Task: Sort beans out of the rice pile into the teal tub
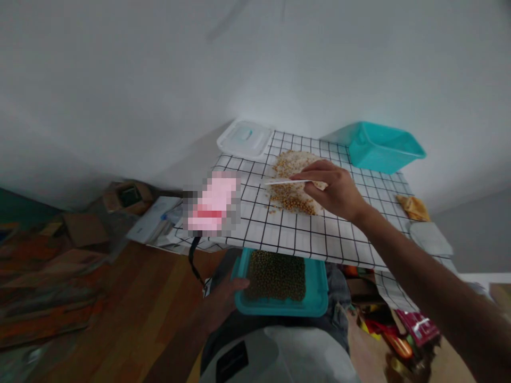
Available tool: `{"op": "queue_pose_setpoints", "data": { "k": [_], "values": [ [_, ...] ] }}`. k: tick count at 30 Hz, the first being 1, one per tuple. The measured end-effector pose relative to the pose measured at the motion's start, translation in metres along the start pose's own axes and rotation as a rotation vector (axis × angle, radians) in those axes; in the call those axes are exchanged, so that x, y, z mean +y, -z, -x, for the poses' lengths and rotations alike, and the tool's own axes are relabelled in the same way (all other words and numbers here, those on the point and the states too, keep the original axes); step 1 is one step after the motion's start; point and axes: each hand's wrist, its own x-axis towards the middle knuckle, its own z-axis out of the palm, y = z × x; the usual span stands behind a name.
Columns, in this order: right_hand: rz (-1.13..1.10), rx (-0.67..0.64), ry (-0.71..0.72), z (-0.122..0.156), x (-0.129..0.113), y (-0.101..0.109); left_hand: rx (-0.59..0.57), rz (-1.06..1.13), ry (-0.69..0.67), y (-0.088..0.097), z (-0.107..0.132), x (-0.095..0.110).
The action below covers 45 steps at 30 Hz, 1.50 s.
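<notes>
My right hand [339, 189] is closed on a thin, flat white strip [279, 182], seen nearly edge-on; whether it is a card or a scraper I cannot tell. It hovers over or touches a spread pile of mixed grains [294, 159], pale ones behind and yellowish, bean-like ones at the front. Below the table edge, my left hand [227, 298] grips the left side of a teal plastic container [321, 300] on my lap, thumb over the rim. Small greenish-brown beans [277, 274] cover its bottom. My other left fingers are hidden under or behind the container.
The table has a white cloth with black grid lines [263, 229]. A clear lid [245, 138] lies back left; a teal bin [383, 149] stands back right, near the wall. A pixelated pink object [213, 205] is at left, a yellow cloth [414, 207] at right. Boxes [128, 194] crowd the left.
</notes>
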Motion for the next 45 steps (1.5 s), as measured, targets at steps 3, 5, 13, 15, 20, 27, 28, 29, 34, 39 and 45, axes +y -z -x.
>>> {"op": "queue_pose_setpoints", "data": {
  "k": [3,5,13,15,20,27,28,29,34,39,45],
  "values": [
    [-0.035,-0.102,0.037,-0.003,0.013,-0.002,0.009,0.07,0.04,-0.001,0.0,0.001],
    [-0.062,-0.145,0.043,0.003,0.014,0.001,-0.02,0.114,0.033,-0.004,-0.001,0.003],
    [-0.12,-0.288,0.094,0.042,-0.001,0.026,-0.005,-0.002,-0.012,0.006,-0.006,-0.005],
    [-0.126,-0.299,0.121,0.049,-0.003,0.034,-0.001,-0.021,-0.054,0.006,-0.005,-0.003],
    [-0.057,-0.211,0.107,0.065,-0.012,0.061,0.001,-0.046,-0.04,-0.005,-0.003,0.007],
    [0.181,0.113,-0.267,0.085,-0.026,0.077,-0.067,0.084,0.051,-0.017,-0.007,0.002],
    [0.189,0.129,-0.31,0.086,-0.025,0.075,-0.066,0.089,0.047,-0.02,-0.007,0.002],
    [0.189,0.138,-0.341,0.087,-0.025,0.073,-0.064,0.084,0.042,-0.024,-0.008,0.002],
    [0.196,0.174,-0.346,0.089,-0.035,0.066,-0.045,-0.01,0.014,-0.03,-0.015,-0.003],
    [0.198,0.149,-0.293,0.114,-0.058,0.072,-0.073,-0.042,0.028,-0.033,-0.02,-0.007],
    [0.229,0.178,-0.342,0.151,-0.055,0.069,-0.049,-0.167,-0.037,-0.022,-0.025,-0.015]
  ]
}}
